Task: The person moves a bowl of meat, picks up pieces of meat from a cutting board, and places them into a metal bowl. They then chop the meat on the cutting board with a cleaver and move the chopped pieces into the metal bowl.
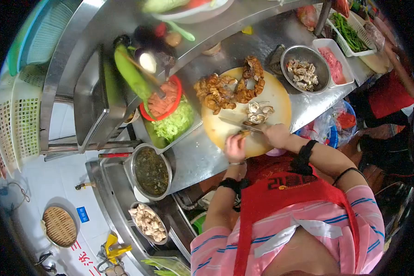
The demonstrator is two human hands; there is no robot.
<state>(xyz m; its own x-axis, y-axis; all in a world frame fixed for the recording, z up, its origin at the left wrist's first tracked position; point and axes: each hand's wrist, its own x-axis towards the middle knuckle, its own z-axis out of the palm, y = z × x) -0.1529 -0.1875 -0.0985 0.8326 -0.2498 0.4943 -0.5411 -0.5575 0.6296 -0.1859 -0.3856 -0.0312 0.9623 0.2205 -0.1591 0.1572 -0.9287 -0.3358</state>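
Observation:
My right hand (pixel 277 136) is wrapped round the handle of a kitchen knife (pixel 240 124), its blade pointing left across a round yellowish cutting board (pixel 216 138). Close below the blade, my left hand (pixel 235 147) has its fingers curled and pressed together on a small brown piece of intestine (pixel 245 133), mostly hidden by fingers and knife. Just beyond the knife lies a heap of cut intestine rings (pixel 259 112). Long, coiled brown lengths of braised intestine (pixel 216 91) rest on the board's far side.
A metal bowl (pixel 305 69) of cut rings and a white tray of pink meat (pixel 332 64) stand right. Left are a red basket of sliced pink meat (pixel 163 99), shredded green vegetable (pixel 174 122) and a pot of dark liquid (pixel 151 171). A steel shelf (pixel 198 55) overhangs the counter.

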